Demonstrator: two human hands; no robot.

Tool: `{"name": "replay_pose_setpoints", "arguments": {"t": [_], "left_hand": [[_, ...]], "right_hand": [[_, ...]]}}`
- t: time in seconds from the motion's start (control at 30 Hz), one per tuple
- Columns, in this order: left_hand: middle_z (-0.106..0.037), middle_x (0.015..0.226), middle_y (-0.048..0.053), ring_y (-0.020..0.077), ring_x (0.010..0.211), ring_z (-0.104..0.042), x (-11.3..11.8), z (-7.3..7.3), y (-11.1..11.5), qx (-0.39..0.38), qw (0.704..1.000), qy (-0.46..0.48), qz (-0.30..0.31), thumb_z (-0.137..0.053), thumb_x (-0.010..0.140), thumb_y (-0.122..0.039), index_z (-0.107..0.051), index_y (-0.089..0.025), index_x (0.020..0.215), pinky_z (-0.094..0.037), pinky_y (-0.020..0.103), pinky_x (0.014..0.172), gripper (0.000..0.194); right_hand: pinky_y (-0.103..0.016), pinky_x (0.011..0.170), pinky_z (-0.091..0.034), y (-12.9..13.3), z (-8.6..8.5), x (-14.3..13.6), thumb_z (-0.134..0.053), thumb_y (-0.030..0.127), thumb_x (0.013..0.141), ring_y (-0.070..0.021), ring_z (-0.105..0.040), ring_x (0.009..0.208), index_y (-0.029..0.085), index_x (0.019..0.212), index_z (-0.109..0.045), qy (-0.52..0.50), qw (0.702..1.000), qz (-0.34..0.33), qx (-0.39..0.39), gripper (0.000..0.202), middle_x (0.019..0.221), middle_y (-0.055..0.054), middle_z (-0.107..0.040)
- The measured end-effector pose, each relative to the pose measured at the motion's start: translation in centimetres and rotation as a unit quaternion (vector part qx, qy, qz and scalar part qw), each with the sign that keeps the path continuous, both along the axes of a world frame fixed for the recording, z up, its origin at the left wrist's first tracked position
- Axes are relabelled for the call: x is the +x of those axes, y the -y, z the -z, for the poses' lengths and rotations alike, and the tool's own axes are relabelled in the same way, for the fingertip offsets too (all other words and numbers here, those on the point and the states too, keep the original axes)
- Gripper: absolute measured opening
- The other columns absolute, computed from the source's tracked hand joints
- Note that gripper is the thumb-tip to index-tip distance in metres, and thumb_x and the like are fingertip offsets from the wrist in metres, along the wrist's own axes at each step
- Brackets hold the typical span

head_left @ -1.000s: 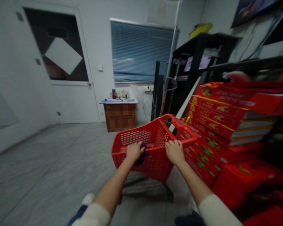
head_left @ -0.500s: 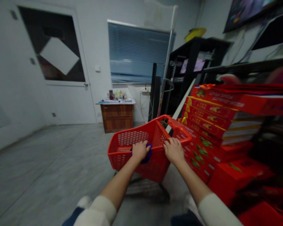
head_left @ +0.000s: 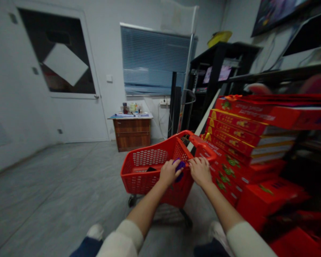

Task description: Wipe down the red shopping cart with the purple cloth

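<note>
A red plastic shopping cart [head_left: 141, 182] with perforated basket walls stands in front of me, its handle end to the right. My left hand [head_left: 169, 173] is closed on a purple cloth [head_left: 180, 171] and presses it against the near top rim of the basket. Close by on the right, my right hand [head_left: 200, 172] has its fingers wrapped over the same rim, near the handle. Something small and dark [head_left: 151, 169] shows inside the basket; I cannot make out what it is.
Stacked red boxes [head_left: 238, 142] rise right beside the cart. A wooden cabinet [head_left: 133, 134] with small items on top stands by the back wall, under a window blind [head_left: 155, 60]. At the left is a white door [head_left: 79, 117]. Black shelving [head_left: 219, 60] fills the back right.
My left hand has slid right along the rim with the purple cloth, closer to my right hand. The dark thing in the basket is now more exposed. My right hand stays on the rim.
</note>
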State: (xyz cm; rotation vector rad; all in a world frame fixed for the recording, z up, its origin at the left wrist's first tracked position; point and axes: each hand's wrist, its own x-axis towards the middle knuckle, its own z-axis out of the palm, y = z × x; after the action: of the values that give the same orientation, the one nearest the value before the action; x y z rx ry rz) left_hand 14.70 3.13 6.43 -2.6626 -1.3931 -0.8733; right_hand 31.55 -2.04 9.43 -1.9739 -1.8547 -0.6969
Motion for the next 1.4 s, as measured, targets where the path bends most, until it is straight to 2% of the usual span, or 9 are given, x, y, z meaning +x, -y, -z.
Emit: {"name": "replay_pose_setpoints", "arguments": {"t": [0.17, 0.33, 0.57, 0.7, 0.83, 1.0, 1.1, 1.23, 1.4], "left_hand": [[-0.053, 0.133, 0.009, 0.0253, 0.119, -0.048, -5.4, 3.7, -0.8, 0.038, 0.998, -0.024, -0.038, -0.051, 0.092, -0.039, -0.049, -0.029, 0.137, -0.04, 0.04, 0.103, 0.046], [-0.057, 0.131, 0.009, 0.0241, 0.128, -0.046, -2.1, 6.0, -1.8, 0.168, 0.985, -0.028, -0.002, -0.048, 0.095, -0.03, -0.055, -0.031, 0.131, -0.034, 0.044, 0.109, 0.038], [-0.061, 0.129, 0.005, 0.0182, 0.121, -0.054, -1.4, 10.4, -2.8, 0.448, 0.864, -0.115, 0.199, -0.05, 0.093, -0.021, -0.059, -0.027, 0.122, -0.038, 0.041, 0.107, 0.031], [-0.06, 0.129, 0.005, 0.0203, 0.123, -0.054, -2.9, 9.5, -2.4, 0.439, 0.832, -0.19, 0.282, -0.052, 0.093, -0.023, -0.062, -0.024, 0.117, -0.041, 0.04, 0.106, 0.026], [-0.06, 0.131, 0.007, 0.0219, 0.126, -0.051, -1.0, 7.7, -2.4, 0.382, 0.862, -0.198, 0.267, -0.05, 0.094, -0.023, -0.058, -0.024, 0.125, -0.035, 0.047, 0.112, 0.033], [-0.063, 0.127, 0.007, 0.0182, 0.12, -0.054, -0.3, 8.8, -2.6, 0.322, 0.866, -0.242, 0.297, -0.047, 0.094, -0.021, -0.059, -0.021, 0.125, -0.034, 0.043, 0.113, 0.033], [-0.064, 0.125, 0.006, 0.0204, 0.121, -0.053, -2.9, 9.1, -3.2, 0.35, 0.839, -0.257, 0.327, -0.047, 0.095, -0.023, -0.063, -0.02, 0.117, -0.034, 0.045, 0.113, 0.028], [-0.062, 0.126, 0.005, 0.0235, 0.126, -0.05, -7.6, 9.4, -4.3, 0.397, 0.86, -0.211, 0.24, -0.047, 0.095, -0.022, -0.062, -0.023, 0.121, -0.032, 0.051, 0.112, 0.03], [-0.059, 0.13, 0.007, 0.0211, 0.127, -0.048, -11.5, 13.2, -4.7, 0.382, 0.873, -0.221, 0.205, -0.047, 0.095, -0.025, -0.054, -0.025, 0.132, -0.031, 0.048, 0.112, 0.038]], "right_hand": [[-0.041, 0.107, -0.019, -0.2, -0.2, -0.1, -0.039, 0.03, 0.096, -0.0254, -0.045, 0.112, 0.026, 0.104, -0.068, -0.012, 1.0, 0.005, -0.016, 0.03, 0.111, -0.005, -0.065], [-0.043, 0.107, -0.018, -0.6, 0.0, -0.5, -0.038, 0.03, 0.096, -0.0259, -0.044, 0.114, 0.026, 0.103, -0.068, -0.016, 1.0, 0.006, -0.013, 0.031, 0.112, -0.005, -0.066], [-0.045, 0.109, -0.022, -0.4, 0.2, -0.2, -0.042, 0.027, 0.094, -0.0257, -0.047, 0.112, 0.025, 0.099, -0.069, -0.029, 0.999, -0.019, 0.029, 0.027, 0.108, -0.005, -0.068], [-0.044, 0.111, -0.021, -0.3, -0.4, -0.7, -0.043, 0.025, 0.092, -0.0263, -0.048, 0.114, 0.023, 0.095, -0.07, -0.026, 0.999, -0.023, 0.038, 0.028, 0.109, -0.007, -0.068], [-0.039, 0.11, -0.024, -0.9, -1.0, -2.8, -0.044, 0.019, 0.088, -0.0245, -0.047, 0.119, 0.019, 0.104, -0.07, -0.021, 0.996, -0.085, -0.005, 0.031, 0.118, -0.009, -0.066], [-0.038, 0.098, -0.031, -1.7, -0.3, -5.8, -0.04, 0.022, 0.092, -0.0205, -0.055, 0.107, 0.028, 0.124, -0.063, -0.041, 0.975, -0.173, -0.132, 0.039, 0.117, -0.003, -0.069], [-0.038, 0.098, -0.028, -2.0, 0.2, -6.2, -0.039, 0.021, 0.092, -0.0194, -0.055, 0.107, 0.027, 0.121, -0.064, -0.051, 0.977, -0.16, -0.134, 0.038, 0.115, -0.003, -0.069], [-0.037, 0.095, -0.027, -2.3, 0.6, -6.2, -0.04, 0.021, 0.093, -0.0185, -0.056, 0.103, 0.027, 0.113, -0.067, -0.062, 0.98, -0.148, -0.117, 0.034, 0.108, -0.003, -0.071], [-0.037, 0.095, -0.026, -2.3, 1.1, -6.5, -0.043, 0.021, 0.092, -0.0186, -0.056, 0.099, 0.027, 0.106, -0.066, -0.059, 0.985, -0.136, -0.09, 0.028, 0.104, -0.002, -0.072]]}}
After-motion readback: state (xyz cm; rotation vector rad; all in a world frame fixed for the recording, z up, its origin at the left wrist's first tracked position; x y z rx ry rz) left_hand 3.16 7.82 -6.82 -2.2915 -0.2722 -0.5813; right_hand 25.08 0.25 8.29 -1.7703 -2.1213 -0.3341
